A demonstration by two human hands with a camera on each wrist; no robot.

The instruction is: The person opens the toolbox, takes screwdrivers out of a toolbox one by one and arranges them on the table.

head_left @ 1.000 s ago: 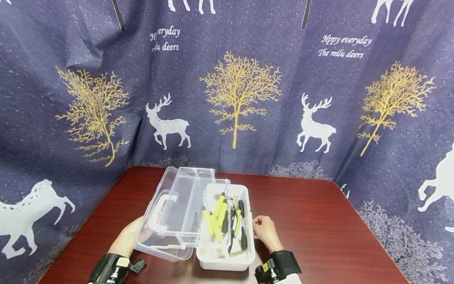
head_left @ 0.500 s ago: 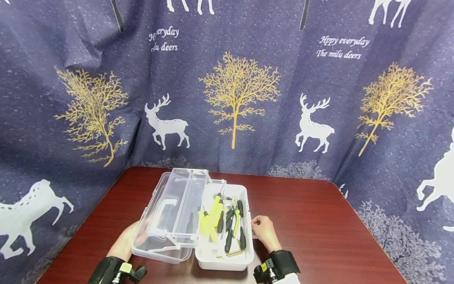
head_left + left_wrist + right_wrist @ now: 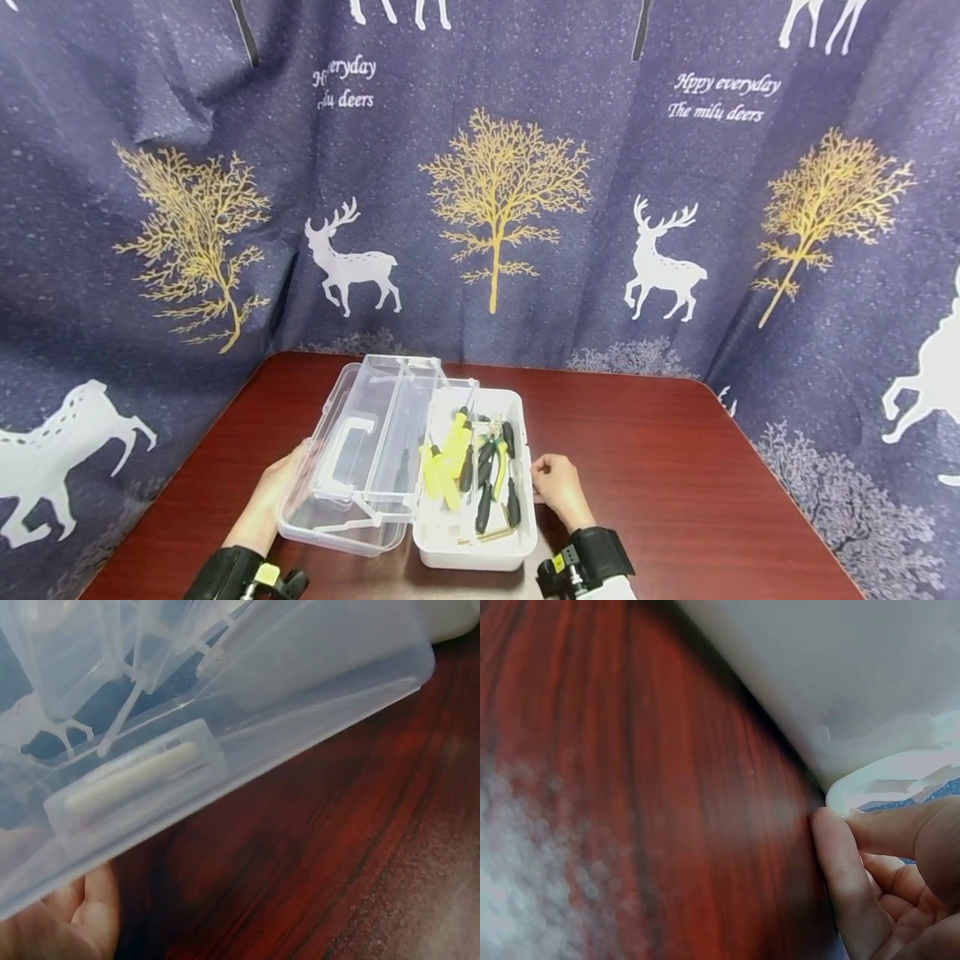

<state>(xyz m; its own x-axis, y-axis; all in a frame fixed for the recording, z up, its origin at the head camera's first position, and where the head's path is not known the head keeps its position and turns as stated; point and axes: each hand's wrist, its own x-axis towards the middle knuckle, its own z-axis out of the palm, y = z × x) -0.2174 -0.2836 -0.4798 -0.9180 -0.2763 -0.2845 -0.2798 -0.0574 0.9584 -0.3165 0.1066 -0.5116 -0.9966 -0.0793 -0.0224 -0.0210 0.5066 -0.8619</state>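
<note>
Red table (image 3: 675, 483): one toolbox (image 3: 517, 533), two hands.

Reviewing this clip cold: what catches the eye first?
A white toolbox at the near middle of the dark red table, filled with yellow-and-black hand tools. Its clear lid lies swung open to the left, the left hand at its outer edge, the right hand against the box's right wall.

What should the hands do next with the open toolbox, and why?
Probably let the left hand ease off the clear lid, which lies fully open beside the white box. The right hand steadies the box's side, and the tools lie exposed.
</note>
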